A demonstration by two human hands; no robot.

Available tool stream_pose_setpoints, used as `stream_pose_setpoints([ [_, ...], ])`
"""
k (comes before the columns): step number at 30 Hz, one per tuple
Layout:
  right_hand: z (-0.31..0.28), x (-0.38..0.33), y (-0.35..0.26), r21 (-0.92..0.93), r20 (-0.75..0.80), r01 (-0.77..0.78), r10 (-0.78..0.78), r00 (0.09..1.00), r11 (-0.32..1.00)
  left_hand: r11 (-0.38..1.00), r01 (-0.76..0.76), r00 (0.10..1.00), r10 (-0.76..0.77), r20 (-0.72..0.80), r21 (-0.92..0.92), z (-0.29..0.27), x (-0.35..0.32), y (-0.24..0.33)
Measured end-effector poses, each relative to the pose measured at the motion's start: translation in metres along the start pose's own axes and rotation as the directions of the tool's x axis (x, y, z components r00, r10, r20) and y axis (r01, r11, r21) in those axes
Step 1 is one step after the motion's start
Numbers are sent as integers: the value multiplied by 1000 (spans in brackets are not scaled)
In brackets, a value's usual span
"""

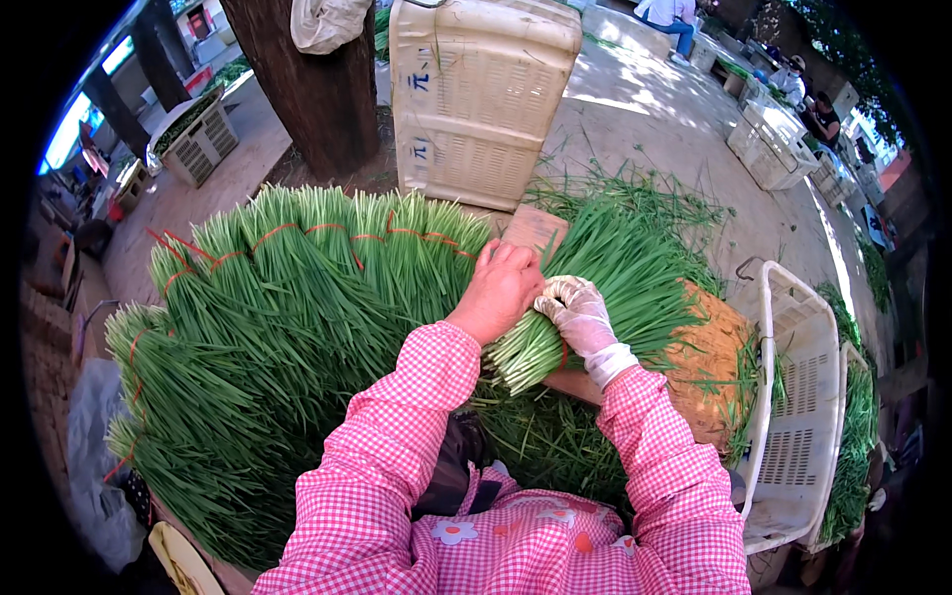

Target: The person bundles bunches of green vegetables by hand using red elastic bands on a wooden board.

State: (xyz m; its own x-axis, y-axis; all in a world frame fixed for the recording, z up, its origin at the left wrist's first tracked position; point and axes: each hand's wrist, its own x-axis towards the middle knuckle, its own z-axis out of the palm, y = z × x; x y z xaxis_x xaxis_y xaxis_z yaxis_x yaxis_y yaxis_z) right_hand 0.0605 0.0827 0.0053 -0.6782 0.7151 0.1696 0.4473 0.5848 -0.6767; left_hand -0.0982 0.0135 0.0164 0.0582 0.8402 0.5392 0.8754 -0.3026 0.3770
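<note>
A bundle of long green garlic chives (625, 268) lies on a board before me, its pale cut ends toward the lower left. Part of a red tie (564, 353) shows round its stalks. My right hand (579, 315), in a thin whitish glove, is closed on top of the bundle beside the tie. My bare left hand (499, 289) meets it there with fingers bent and pressed together; whatever they pinch is hidden. To the left stand several tied bundles of chives (327, 258) packed in a curved row, red ties round them.
A tall cream plastic crate (476, 109) stands on end ahead, beside a tree trunk (307, 89). Loose chives (654, 198) lie behind the board. At right is a white basket (793, 416); clear plastic (97, 466) lies at far left. Other people sit far off at the upper right.
</note>
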Motion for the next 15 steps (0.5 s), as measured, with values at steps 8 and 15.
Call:
stream_pose_setpoints([
  [8, 0, -6, 11, 169, -70, 63, -52, 996, 984, 880, 212, 950, -84, 300, -425, -35, -21, -13],
  [15, 2, -8, 9, 139, -106, 103, -88, 990, 985, 970, 71, 949, 6, 315, -231, -26, -28, -5],
])
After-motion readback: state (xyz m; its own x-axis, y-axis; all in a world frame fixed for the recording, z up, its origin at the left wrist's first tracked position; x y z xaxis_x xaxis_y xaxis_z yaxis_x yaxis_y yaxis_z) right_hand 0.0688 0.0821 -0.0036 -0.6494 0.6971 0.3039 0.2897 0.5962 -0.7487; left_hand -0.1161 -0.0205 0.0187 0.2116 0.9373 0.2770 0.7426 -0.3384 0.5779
